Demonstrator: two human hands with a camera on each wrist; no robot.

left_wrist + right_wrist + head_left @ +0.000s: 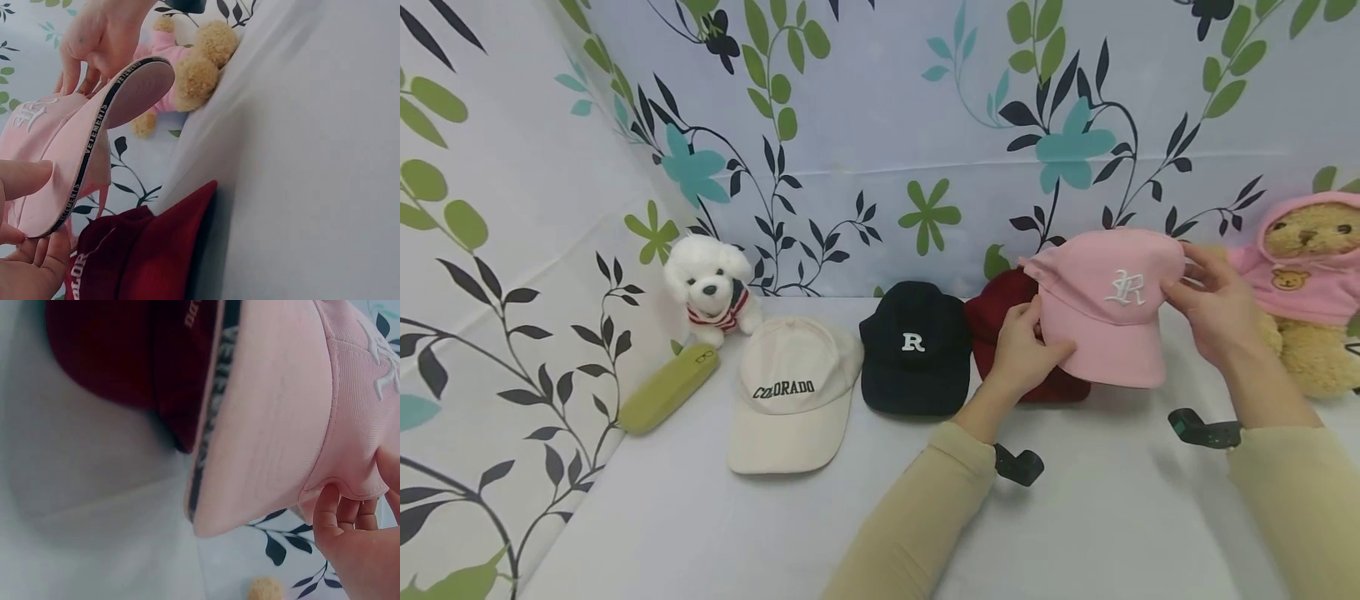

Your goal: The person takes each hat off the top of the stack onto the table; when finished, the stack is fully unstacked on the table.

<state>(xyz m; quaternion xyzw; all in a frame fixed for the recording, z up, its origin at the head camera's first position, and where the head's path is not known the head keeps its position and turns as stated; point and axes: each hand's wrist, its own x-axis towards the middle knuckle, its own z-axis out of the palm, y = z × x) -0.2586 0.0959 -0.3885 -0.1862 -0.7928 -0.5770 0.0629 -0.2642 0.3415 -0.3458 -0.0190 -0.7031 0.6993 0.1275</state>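
one cream "colorado" cap (793, 396) and one black "r" cap (915, 350) lie on the white table (715, 533) and look safe enough. beside them, the dark red cap (991, 310) is more exposed: the left hand (1028, 352) is right in front of it, so a low sweep could shove it into the black one. that hand pinches the brim of the pink cap (1105, 292) between thumb and fingers; the cap is held above the table, partly in front of the red one. a slack pinch could let the brim drop, and the right hand (1216, 312), gripping the crown's edge, could dent the soft fabric or bump the teddy bear (1288, 287). as for what's hidden, most of the red cap's lettering is covered, and i can't tell whether the pink cap touches it. some right-hand fingertips vanish behind the crown, and the head view crops the bear's far side.
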